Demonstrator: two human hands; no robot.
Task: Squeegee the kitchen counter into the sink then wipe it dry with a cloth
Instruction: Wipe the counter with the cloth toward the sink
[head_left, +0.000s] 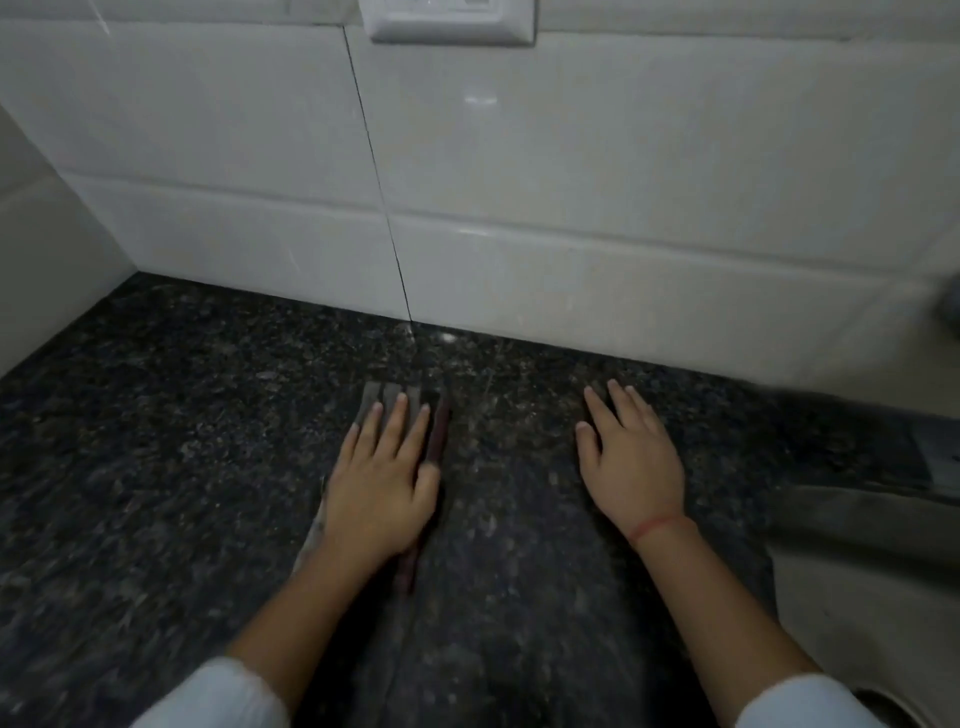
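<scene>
Cloth (402, 410) lies flat on the dark speckled granite counter (156, 441), pinned beneath the left hand (382, 486). It is a grey, striped piece with a dark reddish band along its right edge, folded into a long narrow strip. Its long axis runs from near the person toward the tiled wall (571, 182), leaning slightly right at the far end. The far end sticks out past the fingertips (399, 400), and a pale edge shows by the left wrist, while the reddish band reappears under the heel of the palm. The left hand is spread open, palm down, fingers straight and a little fanned, pressing on the cloth rather than gripping it.

The right hand (631, 460) rests well apart to the right, also flat and open on the bare counter, palm down, holding nothing. A red thread band (655, 527) circles its wrist. Both forearms end in pale sleeves (218, 696) at the bottom edge.

At the right edge, the counter drops to a steel sink (857, 509), blurred. A white switch plate (449, 21) sits on the wall at the top.
</scene>
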